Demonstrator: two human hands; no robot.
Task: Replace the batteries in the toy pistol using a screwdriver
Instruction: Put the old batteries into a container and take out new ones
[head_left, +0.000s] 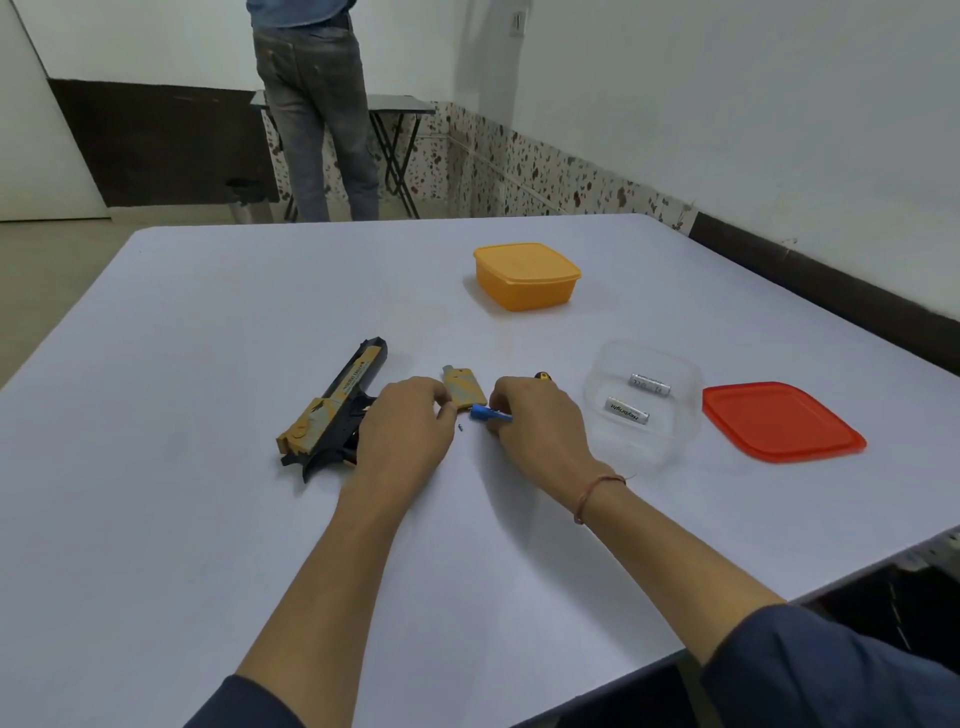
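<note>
The black and yellow toy pistol (332, 410) lies on its side on the white table (208, 322), its grip end hidden under my left hand (410, 431). Its yellow battery cover (464, 391) lies loose between my hands, and a tiny screw (461, 427) rests on the table just in front of it. My left hand's fingers are curled, with the tips at the cover's near edge; I cannot tell whether they hold anything. My right hand (535, 421) grips a blue battery (488, 414) low over the table. A yellow and black screwdriver end (543, 376) peeks out behind that hand.
A clear tub (675, 436) holding two silver batteries (627, 410) stands to the right, with its red lid (779, 421) beside it. A closed orange box (525, 275) sits farther back. A person (317, 104) stands beyond the table by a folding table.
</note>
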